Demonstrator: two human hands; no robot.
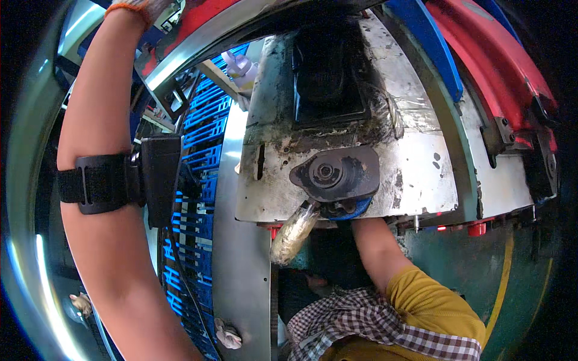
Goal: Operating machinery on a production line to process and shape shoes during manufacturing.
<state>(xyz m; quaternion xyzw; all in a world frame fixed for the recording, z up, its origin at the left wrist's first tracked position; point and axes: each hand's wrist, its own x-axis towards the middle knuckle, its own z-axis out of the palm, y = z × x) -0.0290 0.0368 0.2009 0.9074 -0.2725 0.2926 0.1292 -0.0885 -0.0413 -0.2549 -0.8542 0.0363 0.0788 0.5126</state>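
Observation:
My left arm stretches up along the left side, with a black strapped device on it. My left hand (158, 8), in a pale knitted glove with an orange cuff, is cut off by the top edge beside a red machine part (208, 11), so its fingers do not show. My right forearm (378, 243) reaches under the front edge of a worn metal plate (415, 174), which hides that hand. Just above it, on the plate, sits a dark metal clamp block (355, 171) with a socket bolt. A handle wrapped in clear tape (294, 236) slants down from the block.
A dark rectangular block (328, 78) stands farther back on the plate. Blue slatted racking (201, 129) runs along the left, near a pale lidded bottle (241, 67). Red curved panels (481, 54) rise at right. A red button (477, 229) sits at the front edge.

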